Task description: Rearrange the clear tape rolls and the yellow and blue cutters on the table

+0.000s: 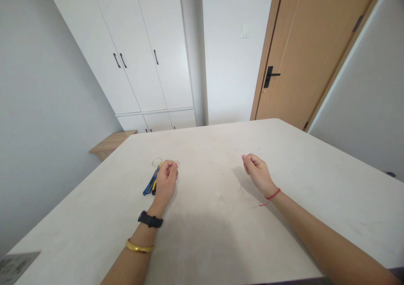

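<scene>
My left hand [167, 178] is closed in a pinch on the left half of the table. Whatever its fingers hold, if anything, is too small to make out. Close beside it lie a blue-handled tool [150, 182], perhaps pliers, and a yellow and black tool [154, 188] partly covered by the hand. A thin pale ring or coil [157, 162] rests just beyond them, and the edge of another shows behind my fingertips. On the right, my right hand [257, 172] is also closed, thumb against the curled fingers, over the tabletop. Anything inside it is hidden.
Both arms reach across a large pale table [205, 234]. A few tiny dark bits lie beyond my right hand. White cupboards [142, 45] and a wooden door [309, 37] stand behind. A low wooden surface [112, 144] sits past the table's left edge.
</scene>
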`<state>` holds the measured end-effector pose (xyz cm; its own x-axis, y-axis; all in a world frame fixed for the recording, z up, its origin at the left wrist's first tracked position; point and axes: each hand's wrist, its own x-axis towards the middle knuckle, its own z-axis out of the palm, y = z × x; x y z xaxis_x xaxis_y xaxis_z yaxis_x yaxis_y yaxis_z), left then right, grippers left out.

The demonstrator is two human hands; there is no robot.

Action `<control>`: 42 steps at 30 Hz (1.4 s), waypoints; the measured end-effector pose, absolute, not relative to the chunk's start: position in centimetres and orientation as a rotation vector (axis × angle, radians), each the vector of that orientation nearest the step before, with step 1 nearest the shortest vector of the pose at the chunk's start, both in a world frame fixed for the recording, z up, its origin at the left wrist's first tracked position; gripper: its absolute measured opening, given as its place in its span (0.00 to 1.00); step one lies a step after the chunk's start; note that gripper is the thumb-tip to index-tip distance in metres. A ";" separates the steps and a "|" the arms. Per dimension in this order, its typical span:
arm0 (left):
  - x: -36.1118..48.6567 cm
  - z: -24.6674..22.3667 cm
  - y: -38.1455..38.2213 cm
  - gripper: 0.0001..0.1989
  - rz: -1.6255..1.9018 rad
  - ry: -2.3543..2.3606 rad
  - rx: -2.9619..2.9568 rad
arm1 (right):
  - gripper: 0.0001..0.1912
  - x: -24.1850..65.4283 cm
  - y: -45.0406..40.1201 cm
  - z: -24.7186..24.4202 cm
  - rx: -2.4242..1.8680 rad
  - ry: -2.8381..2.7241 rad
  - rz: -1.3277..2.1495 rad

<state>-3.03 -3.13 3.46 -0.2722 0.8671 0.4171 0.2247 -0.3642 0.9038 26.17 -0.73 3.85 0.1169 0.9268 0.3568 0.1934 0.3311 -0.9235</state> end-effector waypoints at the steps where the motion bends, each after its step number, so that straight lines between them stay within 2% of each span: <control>1: -3.0 3.5 -3.1 0.12 1.681 1.362 1.482 | 0.24 26.2 -0.8 3.9 -1.129 -1.366 0.751; 32: -3.9 4.1 -2.2 0.11 1.706 1.412 1.328 | 0.25 25.4 -0.6 3.1 -1.127 -1.508 0.756; 35: -6.4 4.1 -0.5 0.11 1.748 1.555 1.219 | 0.23 24.5 0.1 3.2 -1.108 -1.544 0.779; 37: -8.3 4.0 0.7 0.12 1.620 1.844 1.303 | 0.20 23.4 0.9 3.2 -1.096 -1.602 0.786; 42: -11.5 3.2 3.0 0.10 1.356 2.072 1.485 | 0.05 17.5 3.9 2.8 -1.077 -1.910 0.765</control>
<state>-11.54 2.96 3.24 -0.4475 0.8444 0.2945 0.6080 0.0458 0.7926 17.50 3.89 2.76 -0.3214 0.8824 0.3436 0.4011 0.4555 -0.7948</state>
